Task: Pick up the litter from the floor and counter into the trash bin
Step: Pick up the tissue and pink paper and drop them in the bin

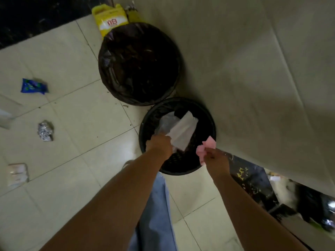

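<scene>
A small black mesh trash bin point(204, 113) stands on the tiled floor against the wall. Over its opening my left hand point(159, 144) grips a white paper wrapper point(183, 132) and a clear plastic piece point(165, 124). At the bin's right rim my right hand point(215, 159) holds a crumpled pink paper point(206, 146). On the floor to the left lie a blue snack packet point(33, 86), a crumpled foil ball point(45, 130) and a white packet point(17, 173).
A larger bin lined with a dark bag point(138, 63) stands just beyond the small one. A yellow jug point(110, 19) sits behind it. The beige wall point(253, 69) runs along the right, with a dark cluttered surface point(253, 185) at lower right.
</scene>
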